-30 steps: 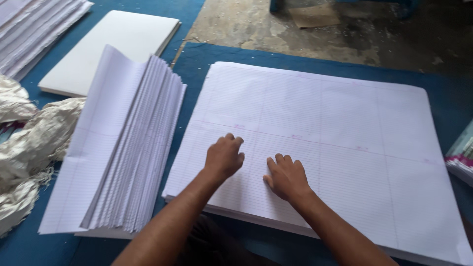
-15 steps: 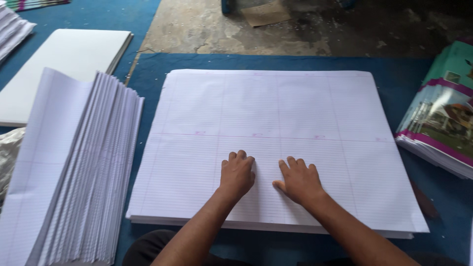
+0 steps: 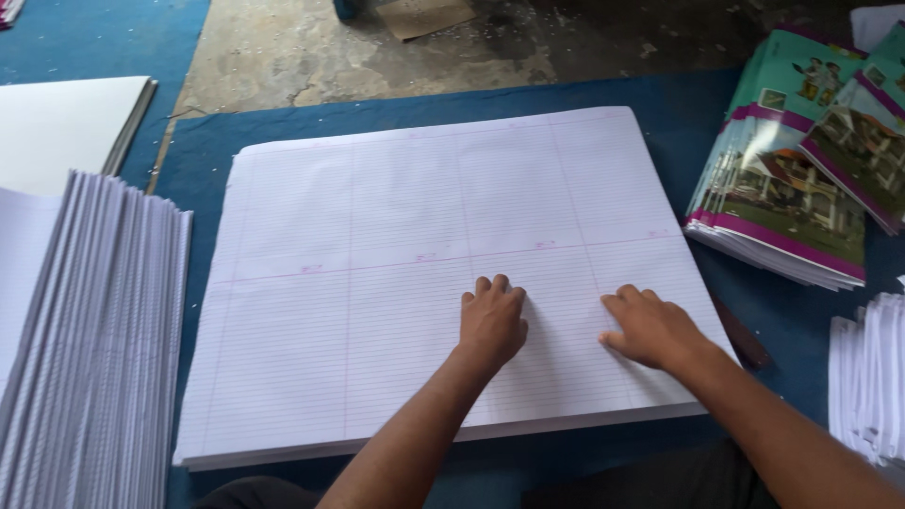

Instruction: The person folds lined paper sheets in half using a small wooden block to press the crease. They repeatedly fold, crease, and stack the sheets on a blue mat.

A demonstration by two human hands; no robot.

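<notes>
- Grip state: both hands released, nothing clenched. Left hand [image 3: 492,322] lies palm-down on the stack of ruled sheets [image 3: 396,236], fingers curled slightly, knuckles up. Right hand [image 3: 650,327] also lies flat on the same top sheet, fingers spread and pointing left.
- Head view, hands: both press on the near-right quarter of the top sheet, apart from each other, right hand close to the stack's right edge. Forearms come in from the bottom edge of the frame.
- Head view, stack: large white sheets with fine ruling and pink margin lines, piled flat on a blue mat [image 3: 679,104] on the floor. Near edge shows many layers. Stack sits mid-frame, corners roughly squared.
- Head view, left side: pile of folded ruled sheets [image 3: 94,358], fanned edges facing the big stack, just beside it but not touching. Behind that, a plain white board stack [image 3: 66,127] on the mat.
- Head view, right side: bundle of printed colour covers [image 3: 782,198], green with purple edge, lying near the stack's far-right corner, apart from it. More folded white sheets [image 3: 867,377] at the right edge, near the right forearm.
- Head view, far side: bare concrete floor [image 3: 377,47] beyond the mat, with a scrap of brown cardboard [image 3: 424,14] on it.
</notes>
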